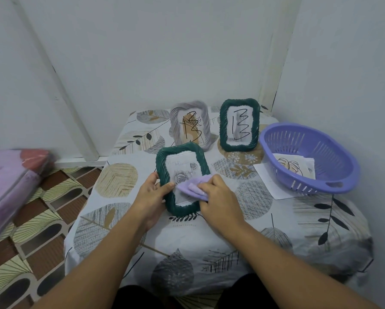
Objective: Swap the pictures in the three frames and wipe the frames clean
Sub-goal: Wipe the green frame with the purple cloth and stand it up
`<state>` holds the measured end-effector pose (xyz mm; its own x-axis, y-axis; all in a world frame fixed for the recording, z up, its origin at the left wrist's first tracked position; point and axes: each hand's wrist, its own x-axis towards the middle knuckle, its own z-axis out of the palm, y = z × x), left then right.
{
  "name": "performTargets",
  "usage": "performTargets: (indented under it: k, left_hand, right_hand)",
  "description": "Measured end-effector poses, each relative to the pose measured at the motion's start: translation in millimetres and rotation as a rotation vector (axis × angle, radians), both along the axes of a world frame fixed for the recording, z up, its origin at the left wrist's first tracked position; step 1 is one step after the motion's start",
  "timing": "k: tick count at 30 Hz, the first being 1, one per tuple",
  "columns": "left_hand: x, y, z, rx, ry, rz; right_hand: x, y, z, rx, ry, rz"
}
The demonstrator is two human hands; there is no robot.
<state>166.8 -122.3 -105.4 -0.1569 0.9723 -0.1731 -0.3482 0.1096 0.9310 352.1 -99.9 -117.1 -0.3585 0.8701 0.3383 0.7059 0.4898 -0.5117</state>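
A dark green frame [182, 152] with a grey rose picture leans tilted in the middle of the table. My left hand [152, 192] grips its left edge, thumb on the front. My right hand [218, 197] holds a lilac cloth [192, 186] pressed against the lower right of the glass. Behind it stand a grey frame [203, 118] and a second green frame [224, 123]; both have black marker scribbles on their glass.
A purple plastic basket [334, 161] at the right holds picture sheets [292, 167] and rests on a white paper [269, 181]. The table, under a leaf-patterned cloth [120, 179], stands against the wall corner. A pink bundle [10, 175] lies at the left over patterned floor.
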Motion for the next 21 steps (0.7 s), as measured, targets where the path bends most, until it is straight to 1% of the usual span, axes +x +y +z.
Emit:
performTargets:
  k: [2, 4, 9, 14, 19, 21]
  left_hand:
    - [-0.2, 0.8, -0.9, 0.003, -0.01, 0.003]
    - [-0.5, 1.4, -1.0, 0.004, -0.007, 0.002]
    - [-1.3, 0.9, -0.9, 0.003, 0.012, -0.002]
    - [-1.4, 2.8, -4.6, -0.005, -0.023, 0.021]
    - [-1.7, 2.4, -3.3, -0.01, 0.014, 0.007]
    - [-1.4, 2.6, -3.3, -0.013, 0.004, 0.008]
  right_hand:
    - [-3.1, -7.4, -0.9, 0.019, -0.036, 0.08]
    - [-0.8, -4.6, 0.7, 0.026, -0.052, 0.101]
    - [6.4, 3.4, 1.2, 0.027, 0.002, -0.012]
    - [-1.9, -12.9, -1.9, 0.027, -0.107, 0.092]
    - [8.6, 2.0, 4.8, 0.019, -0.04, -0.031]
    - [6.3, -2.5, 3.2, 0.021, -0.048, -0.01]
